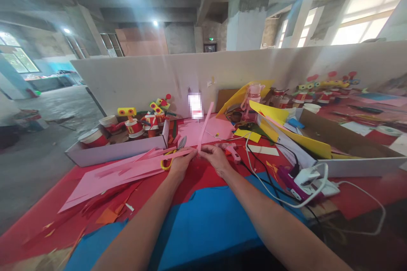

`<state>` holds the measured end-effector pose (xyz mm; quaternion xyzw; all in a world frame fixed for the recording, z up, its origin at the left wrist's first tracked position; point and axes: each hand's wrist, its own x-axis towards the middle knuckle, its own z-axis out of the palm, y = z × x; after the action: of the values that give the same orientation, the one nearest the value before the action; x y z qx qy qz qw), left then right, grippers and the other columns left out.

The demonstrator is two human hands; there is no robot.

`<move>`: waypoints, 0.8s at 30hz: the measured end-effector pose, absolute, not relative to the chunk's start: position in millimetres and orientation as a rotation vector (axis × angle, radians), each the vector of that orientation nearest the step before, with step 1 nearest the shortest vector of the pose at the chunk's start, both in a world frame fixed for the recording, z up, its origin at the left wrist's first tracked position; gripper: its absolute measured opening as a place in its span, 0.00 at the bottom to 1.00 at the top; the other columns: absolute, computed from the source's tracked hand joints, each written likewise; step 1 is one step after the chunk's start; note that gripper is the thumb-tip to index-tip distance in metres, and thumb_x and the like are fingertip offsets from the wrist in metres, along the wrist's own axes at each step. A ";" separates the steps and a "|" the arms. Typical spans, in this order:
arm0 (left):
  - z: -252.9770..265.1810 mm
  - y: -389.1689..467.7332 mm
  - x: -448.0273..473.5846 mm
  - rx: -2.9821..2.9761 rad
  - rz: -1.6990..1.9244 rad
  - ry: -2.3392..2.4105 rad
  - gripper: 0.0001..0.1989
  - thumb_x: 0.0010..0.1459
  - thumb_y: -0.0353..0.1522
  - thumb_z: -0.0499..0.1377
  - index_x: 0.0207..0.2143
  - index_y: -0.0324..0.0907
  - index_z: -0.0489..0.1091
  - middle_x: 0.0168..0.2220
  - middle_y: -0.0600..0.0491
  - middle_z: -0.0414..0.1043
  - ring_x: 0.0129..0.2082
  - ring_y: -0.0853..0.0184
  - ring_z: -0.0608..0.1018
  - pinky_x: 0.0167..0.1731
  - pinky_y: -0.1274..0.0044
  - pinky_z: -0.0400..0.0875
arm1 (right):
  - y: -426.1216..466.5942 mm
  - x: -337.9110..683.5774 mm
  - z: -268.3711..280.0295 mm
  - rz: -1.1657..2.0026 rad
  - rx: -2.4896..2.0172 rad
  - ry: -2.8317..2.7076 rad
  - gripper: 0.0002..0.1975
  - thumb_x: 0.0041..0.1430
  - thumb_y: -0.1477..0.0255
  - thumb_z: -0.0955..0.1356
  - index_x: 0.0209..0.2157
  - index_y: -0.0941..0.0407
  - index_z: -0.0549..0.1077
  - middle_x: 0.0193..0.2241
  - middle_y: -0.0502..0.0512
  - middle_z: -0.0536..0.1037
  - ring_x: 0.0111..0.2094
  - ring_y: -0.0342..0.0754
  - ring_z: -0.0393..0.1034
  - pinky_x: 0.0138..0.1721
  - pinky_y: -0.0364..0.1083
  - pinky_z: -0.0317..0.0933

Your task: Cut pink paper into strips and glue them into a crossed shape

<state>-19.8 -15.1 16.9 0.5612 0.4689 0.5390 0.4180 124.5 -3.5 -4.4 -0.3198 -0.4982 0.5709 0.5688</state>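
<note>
My left hand (180,164) pinches a pink paper strip (206,129) near its lower end, and the fingers of my right hand (217,160) close on it from the other side. The strip rises upright, and a second pink length runs leftward from the fingertips. Whether the two are joined is hidden by my fingers. Close by my left hand lie scissors (165,163) with yellow handles, partly covered. A pink glue gun (233,152) rests just past my right hand. Pink paper sheets (111,175) are spread on the left.
A box (117,154) at left holds paper robot figures (133,126) and cups. On the right stand a larger white box (356,166), yellow sheets and a purple power strip (291,182) with tangled cables. Blue sheeting (206,220) lies in front; a white partition (143,80) rises behind.
</note>
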 end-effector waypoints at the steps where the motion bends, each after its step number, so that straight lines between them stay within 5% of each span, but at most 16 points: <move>1: 17.7 -15.7 -20.1 1.426 1.340 1.185 0.13 0.44 0.41 0.67 0.24 0.40 0.75 0.24 0.53 0.73 0.26 0.68 0.71 0.28 0.77 0.63 | -3.3 125.1 -4.4 1.339 -0.754 -1.185 0.13 0.40 0.62 0.75 0.27 0.56 0.78 0.25 0.49 0.78 0.29 0.45 0.70 0.40 0.46 0.65; 24: 17.3 -14.2 -20.2 1.490 1.320 1.157 0.13 0.49 0.40 0.64 0.19 0.42 0.69 0.20 0.54 0.66 0.21 0.69 0.67 0.24 0.76 0.61 | 3.1 130.8 -6.6 0.975 -0.996 -1.494 0.13 0.53 0.62 0.69 0.21 0.55 0.73 0.18 0.50 0.76 0.23 0.47 0.71 0.30 0.45 0.62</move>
<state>-20.2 -14.2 17.3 0.5909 0.4591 0.5236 0.4074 130.8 3.1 -6.6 -0.4158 -0.6237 0.4070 0.5220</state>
